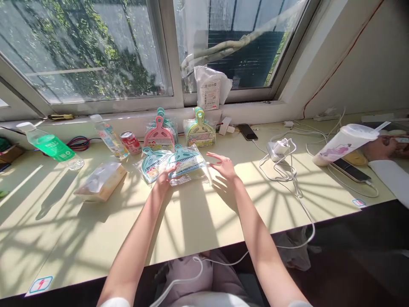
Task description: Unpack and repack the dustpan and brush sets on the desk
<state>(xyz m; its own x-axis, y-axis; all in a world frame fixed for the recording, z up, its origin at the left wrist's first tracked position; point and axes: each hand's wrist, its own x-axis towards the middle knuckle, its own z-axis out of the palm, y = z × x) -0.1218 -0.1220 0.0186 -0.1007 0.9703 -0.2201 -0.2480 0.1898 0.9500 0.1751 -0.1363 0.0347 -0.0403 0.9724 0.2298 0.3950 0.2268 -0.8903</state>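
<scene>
My left hand grips the lower left edge of a blue dustpan-and-brush set in clear plastic wrap. The set is tilted over the table, handle pointing away from me. Just to its right, my right hand has its fingers spread and holds nothing. A second wrapped blue set lies left of the held one, partly behind it and my left hand. Behind them, a pink set stands in front of teal ones, and a yellow-green set leans near the window wall.
A tissue pack, a green-labelled bottle, another bottle and a red can stand left. Rightward are a phone, a charger with tangled white cables, a tilted cup and another person's sleeve.
</scene>
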